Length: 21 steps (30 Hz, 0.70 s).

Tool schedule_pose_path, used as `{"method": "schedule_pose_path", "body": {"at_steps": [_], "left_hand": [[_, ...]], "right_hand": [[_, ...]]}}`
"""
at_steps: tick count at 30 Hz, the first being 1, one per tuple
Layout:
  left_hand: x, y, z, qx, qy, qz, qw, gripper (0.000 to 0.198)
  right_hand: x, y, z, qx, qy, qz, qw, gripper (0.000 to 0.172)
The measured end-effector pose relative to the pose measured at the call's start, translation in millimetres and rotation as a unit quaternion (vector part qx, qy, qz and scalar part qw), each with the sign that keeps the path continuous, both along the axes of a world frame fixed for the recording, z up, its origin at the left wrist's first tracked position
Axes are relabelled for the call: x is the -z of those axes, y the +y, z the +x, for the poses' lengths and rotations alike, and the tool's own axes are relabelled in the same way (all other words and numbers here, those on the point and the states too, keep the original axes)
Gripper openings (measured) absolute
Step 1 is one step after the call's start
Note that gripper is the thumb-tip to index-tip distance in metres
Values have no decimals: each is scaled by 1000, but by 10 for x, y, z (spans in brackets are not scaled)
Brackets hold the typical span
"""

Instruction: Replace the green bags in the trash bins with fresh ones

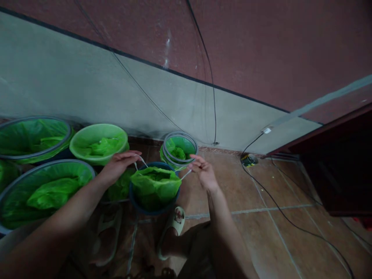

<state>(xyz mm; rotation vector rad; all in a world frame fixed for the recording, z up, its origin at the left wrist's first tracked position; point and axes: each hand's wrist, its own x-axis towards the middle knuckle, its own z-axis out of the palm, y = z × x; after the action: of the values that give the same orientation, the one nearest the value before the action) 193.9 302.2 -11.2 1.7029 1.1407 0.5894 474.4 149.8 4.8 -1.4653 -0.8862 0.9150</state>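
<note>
A dark blue bin stands on the floor in front of me, lined with a green plastic bag. My left hand pinches a thin white drawstring at the bag's left edge. My right hand pinches the other white drawstring at the bag's right edge. Both strings run taut from the bag's rim to my fingers. My feet in light sandals rest just behind the bin.
Several other bins with green liners stand along the wall: a small one behind, a light green one, two large grey-rimmed ones at left. Black cables cross the tiled floor. Dark furniture stands at right.
</note>
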Motion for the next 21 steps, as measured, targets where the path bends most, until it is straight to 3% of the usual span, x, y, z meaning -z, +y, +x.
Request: {"method": "schedule_pose_path", "body": {"at_steps": [2, 5, 10, 13, 16, 21], "left_hand": [[-137, -81, 75, 28, -126, -25, 991, 43], [-253, -205, 203, 91, -182, -65, 977, 55], [-135, -325, 425, 226, -109, -29, 968, 74], [5, -396, 560, 275, -19, 29, 961, 52], [77, -440, 645, 283, 23, 69, 956, 37], [88, -364, 604, 252, 25, 35, 967, 50]], "right_hand": [[-82, 93, -115, 13, 6, 65, 998, 40], [-139, 206, -327, -21, 1, 100, 995, 33], [-206, 283, -575, -107, -19, 133, 985, 23], [-273, 337, -688, -163, -28, 132, 977, 22], [-285, 444, -747, -196, -31, 118, 973, 25], [-46, 605, -584, -50, -133, 25, 990, 23]]}}
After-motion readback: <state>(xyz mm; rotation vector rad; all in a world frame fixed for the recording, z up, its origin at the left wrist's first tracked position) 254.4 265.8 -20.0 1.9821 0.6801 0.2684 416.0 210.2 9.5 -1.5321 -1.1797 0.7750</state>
